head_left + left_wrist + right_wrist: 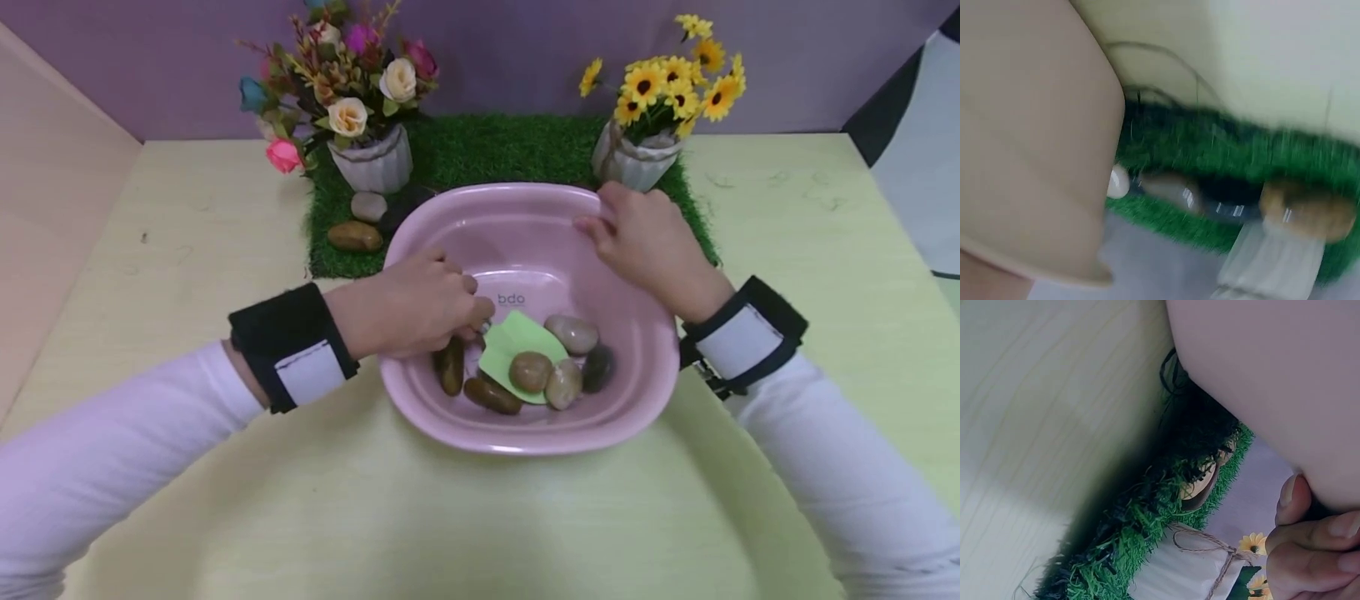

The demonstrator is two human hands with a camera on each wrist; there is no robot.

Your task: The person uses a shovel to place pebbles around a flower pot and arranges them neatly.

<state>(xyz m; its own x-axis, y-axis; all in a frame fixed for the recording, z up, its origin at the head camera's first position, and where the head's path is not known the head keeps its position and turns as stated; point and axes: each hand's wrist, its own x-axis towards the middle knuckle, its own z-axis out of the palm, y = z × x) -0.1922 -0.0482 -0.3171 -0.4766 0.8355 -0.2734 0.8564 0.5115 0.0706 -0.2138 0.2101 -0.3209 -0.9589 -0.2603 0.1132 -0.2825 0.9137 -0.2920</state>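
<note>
A pink plastic basin (525, 440) stands in the middle of the head view, over the front of a grass mat. My right hand (651, 243) grips its far right rim, thumb on the inside; in the right wrist view its fingers (1316, 550) are curled at the edge. Reaching inside from the left, my left hand (420, 302) has curled fingers and pinches the left edge of a light green cloth (513, 337). A brown stone (530, 372) lies on the cloth, with several others around it, including a dark stone (597, 369). The left fingertips are partly hidden.
Behind the basin, the green mat (495, 150) bears a pot of mixed flowers (372, 162) at left and a pot of yellow flowers (637, 158) at right. A brown stone (355, 237) and a grey stone (369, 207) lie on its left side.
</note>
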